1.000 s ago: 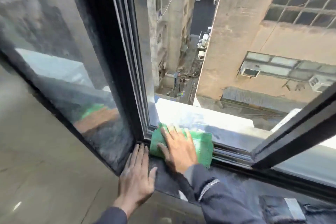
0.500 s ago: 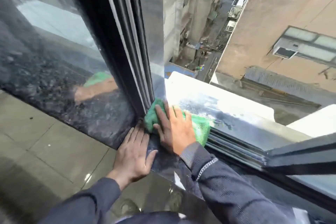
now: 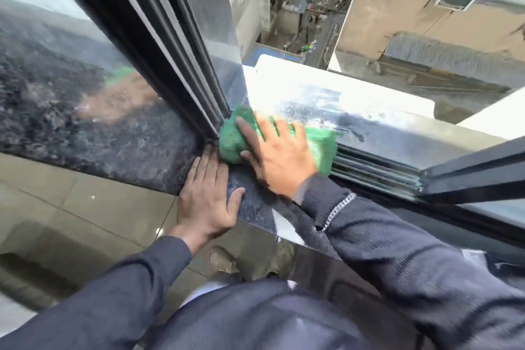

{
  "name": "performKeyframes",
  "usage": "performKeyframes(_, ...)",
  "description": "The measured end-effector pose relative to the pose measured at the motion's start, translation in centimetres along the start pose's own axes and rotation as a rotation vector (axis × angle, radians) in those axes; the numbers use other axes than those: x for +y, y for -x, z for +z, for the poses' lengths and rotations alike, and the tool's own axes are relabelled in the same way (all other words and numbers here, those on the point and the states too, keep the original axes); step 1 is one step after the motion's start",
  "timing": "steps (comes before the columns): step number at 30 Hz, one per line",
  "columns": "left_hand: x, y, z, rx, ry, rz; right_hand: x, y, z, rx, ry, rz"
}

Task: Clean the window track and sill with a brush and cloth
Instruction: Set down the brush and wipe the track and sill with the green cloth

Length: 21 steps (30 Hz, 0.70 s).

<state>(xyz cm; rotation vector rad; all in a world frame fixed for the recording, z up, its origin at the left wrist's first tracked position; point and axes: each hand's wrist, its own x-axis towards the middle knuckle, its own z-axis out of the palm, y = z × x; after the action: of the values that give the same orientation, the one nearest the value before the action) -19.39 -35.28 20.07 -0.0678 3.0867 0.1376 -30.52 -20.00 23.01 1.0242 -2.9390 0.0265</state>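
Note:
A green cloth (image 3: 231,139) lies bunched in the left corner of the window track (image 3: 375,166), against the upright black frame (image 3: 181,65). My right hand (image 3: 279,155) presses flat on top of the cloth, fingers spread, covering its middle. My left hand (image 3: 206,196) rests flat on the dark speckled stone sill (image 3: 252,204), fingertips touching the frame's foot, holding nothing. No brush is in view. The outer sill (image 3: 369,111) beyond the track looks wet and streaked.
The window is open onto a deep drop between buildings. A sliding sash (image 3: 471,176) lies across the track at the right. The tiled floor (image 3: 85,207) and my shoes (image 3: 221,260) show below the sill's inner edge.
My head has leaned forward and down, so the view looks more steeply onto the sill. The cloth under my right hand has bunched tighter into the corner. My left hand stays planted.

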Motion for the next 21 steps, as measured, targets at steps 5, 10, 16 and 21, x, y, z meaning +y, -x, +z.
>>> performKeyframes(5, -0.4, -0.1, -0.4, 0.023, 0.036, 0.052, 5.0, 4.2, -1.8, -0.022, -0.035, -0.179)
performKeyframes(10, 0.0, 0.2, -0.2, 0.008, 0.046, 0.037, 8.7, 8.9, -2.1, 0.117, -0.237, -0.094)
performKeyframes(16, 0.4, 0.6, 0.0, 0.011, 0.068, 0.031, 1.9, 10.9, -3.6, 0.587, -0.734, 0.631)
performKeyframes(21, -0.1, -0.3, -0.3, 0.051, 0.12, 0.078, -7.0, 9.4, -0.7, 0.248, -0.58, 0.726)
